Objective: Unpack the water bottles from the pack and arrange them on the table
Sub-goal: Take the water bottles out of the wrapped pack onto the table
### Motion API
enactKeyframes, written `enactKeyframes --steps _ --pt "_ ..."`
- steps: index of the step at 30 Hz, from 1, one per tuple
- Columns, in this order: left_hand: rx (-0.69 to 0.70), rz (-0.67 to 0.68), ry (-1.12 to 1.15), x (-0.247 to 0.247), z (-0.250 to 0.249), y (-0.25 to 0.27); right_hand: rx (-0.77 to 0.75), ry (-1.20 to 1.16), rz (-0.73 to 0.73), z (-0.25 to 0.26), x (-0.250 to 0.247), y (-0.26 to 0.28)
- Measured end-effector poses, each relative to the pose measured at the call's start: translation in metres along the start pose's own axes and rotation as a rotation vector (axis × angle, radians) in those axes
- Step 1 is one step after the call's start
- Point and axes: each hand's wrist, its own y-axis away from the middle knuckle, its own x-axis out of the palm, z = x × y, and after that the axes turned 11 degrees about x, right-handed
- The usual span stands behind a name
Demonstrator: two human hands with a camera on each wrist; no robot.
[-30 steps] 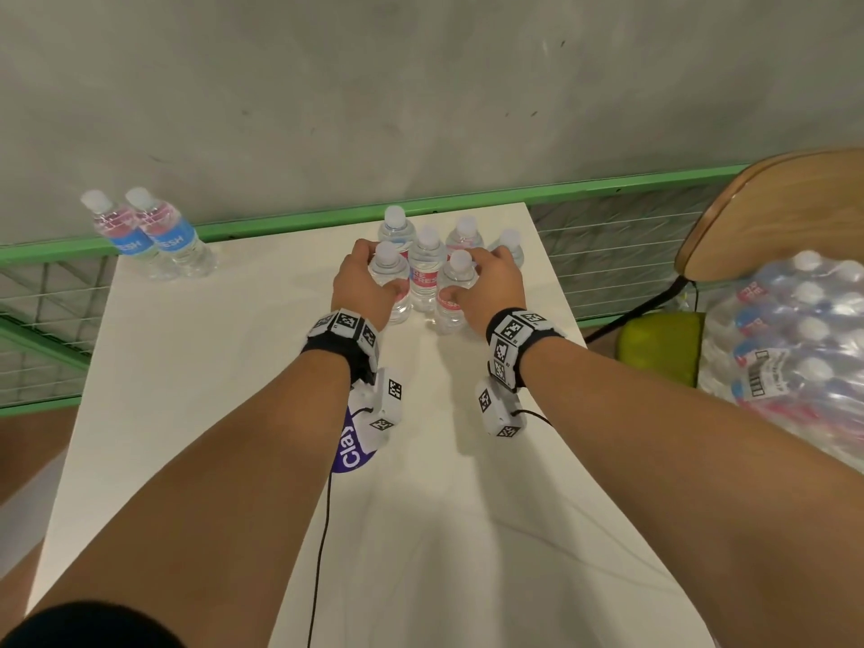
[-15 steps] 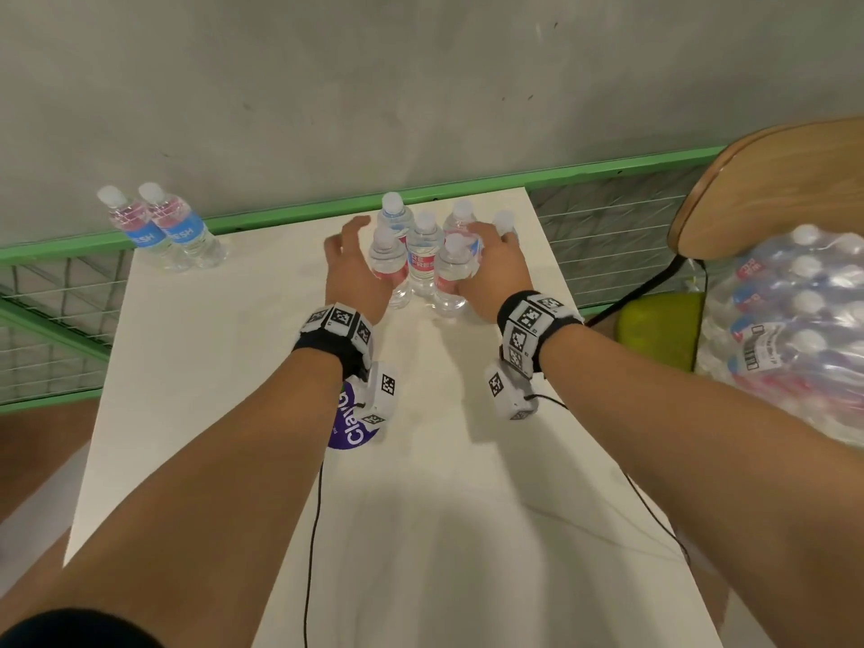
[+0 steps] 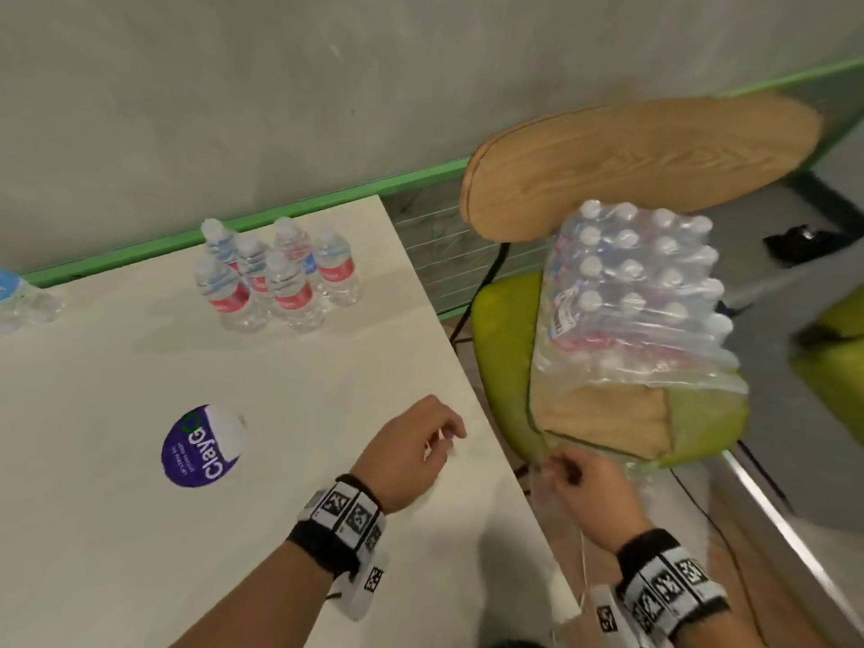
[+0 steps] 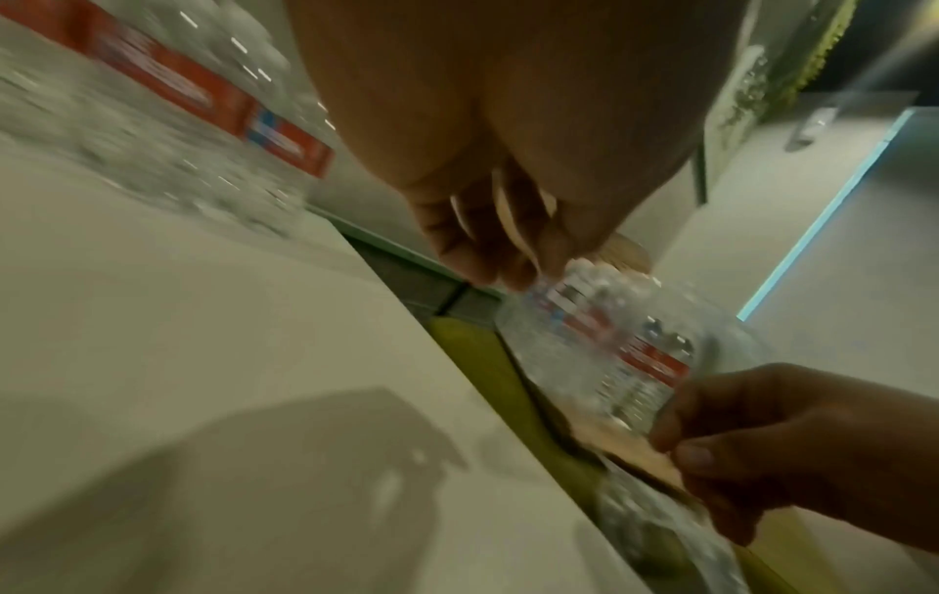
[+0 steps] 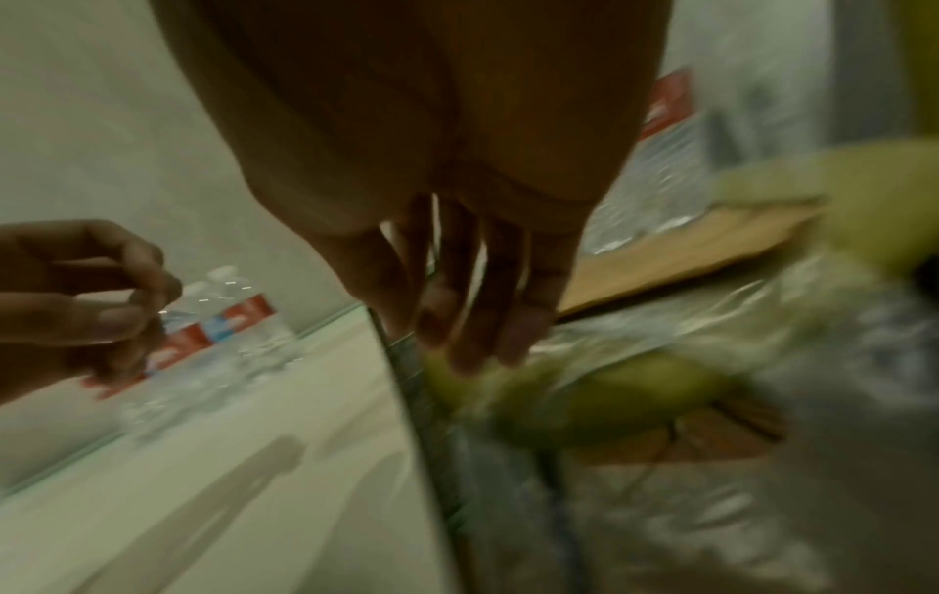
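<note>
Six bottles [image 3: 280, 278] stand clustered near the table's [image 3: 117, 530] far right corner; the pack [image 3: 636, 297] leans on the chair [image 3: 505, 348] beside the right edge (still wrapped); the left hand [image 3: 411, 453] hovers over that edge, fingers loosely curled, holding nothing; the right hand [image 3: 586, 488], past the edge, pinches loose wrap [image 3: 645, 470].

Red-labelled clear bottles [image 3: 280, 278], white table [image 3: 117, 367], green chair [image 3: 505, 339].
</note>
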Motion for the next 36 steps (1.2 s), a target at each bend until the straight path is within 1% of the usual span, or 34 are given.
enactKeyframes --steps 2,3,4,6,7,9,12,13,15,18,19,22,23,25,28,30,31,33,34,36 --pt "0.021 0.208 0.037 0.033 -0.018 -0.024 0.051 0.157 0.051 -0.026 -0.025 -0.006" --pt "0.034 0.287 0.036 0.049 -0.028 -0.037 0.069 0.202 0.066 -0.035 -0.036 -0.010" --pt "0.046 0.342 0.030 0.064 -0.036 -0.051 0.086 0.212 0.059 -0.042 -0.048 -0.015" --pt "0.039 0.382 0.024 0.090 -0.056 -0.078 0.096 0.171 -0.019 -0.050 -0.070 -0.026" --pt "0.029 0.376 0.026 0.101 -0.065 -0.092 0.090 0.129 -0.078 -0.051 -0.080 -0.031" --pt "0.007 0.307 0.028 0.119 -0.078 -0.121 0.102 0.031 -0.172 -0.047 -0.099 -0.041" --pt "-0.097 0.123 -0.025 0.135 -0.087 -0.161 0.202 -0.055 -0.255 -0.040 -0.120 -0.060" --pt "-0.132 0.058 -0.072 0.139 -0.090 -0.172 0.203 -0.073 -0.270 -0.037 -0.124 -0.064" --pt "-0.186 -0.026 -0.145 0.143 -0.092 -0.187 0.166 -0.094 -0.277 -0.034 -0.128 -0.071" --pt "-0.177 -0.102 -0.181 0.142 -0.099 -0.198 0.131 -0.101 -0.216 -0.029 -0.130 -0.076" --pt "-0.173 -0.087 -0.209 0.144 -0.098 -0.199 0.114 -0.095 -0.195 -0.026 -0.130 -0.078" --pt "-0.191 0.028 -0.355 0.151 -0.102 -0.200 0.081 -0.073 -0.176 -0.022 -0.134 -0.089" --pt "-0.196 0.057 -0.375 0.151 -0.105 -0.203 0.061 -0.031 -0.161 -0.023 -0.136 -0.093" --pt "-0.222 0.086 -0.351 0.147 -0.113 -0.210 0.048 0.027 -0.157 -0.023 -0.143 -0.097" --pt "-0.236 0.107 -0.290 0.143 -0.121 -0.221 0.080 -0.058 -0.185 -0.027 -0.150 -0.095" --pt "-0.219 0.102 -0.324 0.140 -0.122 -0.221 0.033 -0.117 -0.203 -0.032 -0.146 -0.090" --pt "-0.236 0.108 -0.327 0.140 -0.120 -0.219 0.009 -0.141 -0.191 -0.035 -0.142 -0.087" --pt "-0.265 0.101 -0.301 0.139 -0.113 -0.220 0.038 -0.148 -0.144 -0.039 -0.137 -0.079" --pt "-0.272 0.094 -0.289 0.138 -0.112 -0.221 0.061 -0.121 -0.140 -0.041 -0.135 -0.079" --pt "-0.301 0.133 -0.268 0.137 -0.109 -0.220 0.091 -0.118 -0.158 -0.046 -0.134 -0.079"
